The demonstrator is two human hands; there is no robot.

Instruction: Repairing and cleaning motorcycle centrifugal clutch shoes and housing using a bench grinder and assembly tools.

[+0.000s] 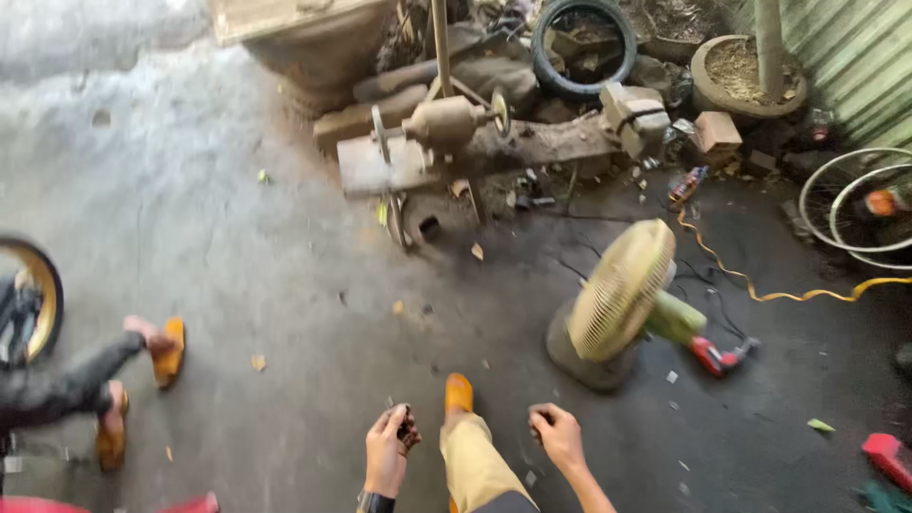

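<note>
My left hand (388,448) is at the bottom centre, fingers curled around a small dark object (406,425) whose kind I cannot tell. My right hand (556,434) is beside it to the right, fingers curled closed; anything inside it is hidden. Between the hands runs my leg in tan trousers (475,465), ending in an orange sandal (459,391) on the concrete floor. A dark band sits on my left wrist (376,502).
A yellow floor fan (622,290) stands tilted to the right front. Behind it are a wooden beam with a rusty motor (446,123), a vise (635,112), a tyre (581,43), wheel rims (855,204) and a yellow cord (788,294). Another person's legs in orange sandals (169,350) are at the left.
</note>
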